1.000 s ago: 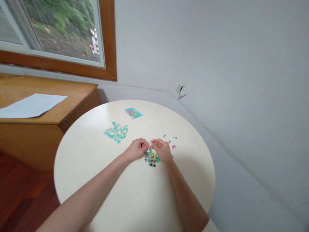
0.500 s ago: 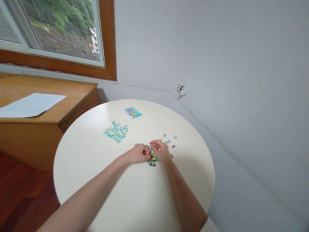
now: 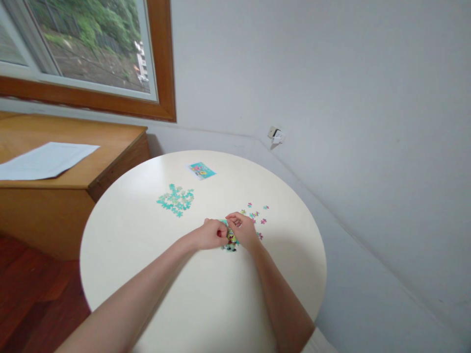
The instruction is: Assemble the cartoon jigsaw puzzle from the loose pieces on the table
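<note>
A partly joined jigsaw puzzle (image 3: 231, 241) with a yellow cartoon figure lies on the round table. My left hand (image 3: 212, 234) is closed at its left side, thumb and fingertips pressed to the puzzle edge. Over the upper right part of the puzzle is my right hand (image 3: 243, 229), closed in a pinch with its fingers curled. Whatever sits between the right fingertips is hidden. Loose pink and multicoloured puzzle pieces (image 3: 263, 221) are scattered just beyond and right of the right hand.
A pile of turquoise puzzle pieces (image 3: 176, 201) lies left of the hands. Behind it rests a small picture card (image 3: 201, 170) on the white round table (image 3: 147, 264). A wooden cabinet (image 3: 117, 158) with a paper sheet (image 3: 51, 159) stands left; a wall socket (image 3: 275, 134) is behind.
The view has shifted very slightly. Both hands stay at the puzzle in nearly the same pose, with the right fingertips a touch closer to the puzzle's upper edge.
</note>
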{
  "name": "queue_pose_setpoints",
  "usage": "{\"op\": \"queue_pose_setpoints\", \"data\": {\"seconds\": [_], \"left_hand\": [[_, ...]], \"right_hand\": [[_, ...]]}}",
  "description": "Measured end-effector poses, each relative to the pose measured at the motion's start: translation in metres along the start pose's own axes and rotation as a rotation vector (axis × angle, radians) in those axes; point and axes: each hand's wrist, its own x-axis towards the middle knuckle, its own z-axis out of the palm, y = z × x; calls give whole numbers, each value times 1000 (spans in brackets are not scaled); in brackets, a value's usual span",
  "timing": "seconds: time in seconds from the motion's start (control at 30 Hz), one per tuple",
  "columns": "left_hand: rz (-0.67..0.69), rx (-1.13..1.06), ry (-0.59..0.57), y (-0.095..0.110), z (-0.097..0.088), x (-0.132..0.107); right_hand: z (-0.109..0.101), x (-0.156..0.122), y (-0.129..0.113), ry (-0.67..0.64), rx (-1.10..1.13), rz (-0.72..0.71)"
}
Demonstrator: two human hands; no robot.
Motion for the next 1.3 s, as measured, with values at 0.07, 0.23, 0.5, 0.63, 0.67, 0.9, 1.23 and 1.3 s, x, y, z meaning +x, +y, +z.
{"op": "queue_pose_setpoints", "data": {"seconds": [0.07,0.23,0.5,0.63,0.67,0.9,1.23,1.3], "left_hand": [[4,0,-3,0,1,0],[23,-1,-16,-2,2,0],[63,-3,-38,-7,2,1],[80,-4,-42,-7,2,0],[82,-4,-42,-7,2,0],[68,26,-39,-4,0,-1],[19,126,-6,-1,1,1],[12,153,-3,1,1,0]], "right_hand": [[0,0,-1,-5,-5,3],[1,0,0,4,0,1],[1,-1,0,3,-16,-16],[1,-1,0,-5,-23,-23],[1,0,0,-7,-26,-23],[1,-1,1,-24,-43,-31],[1,-1,0,-25,-63,-30],[1,-1,0,-26,-72,-34]]}}
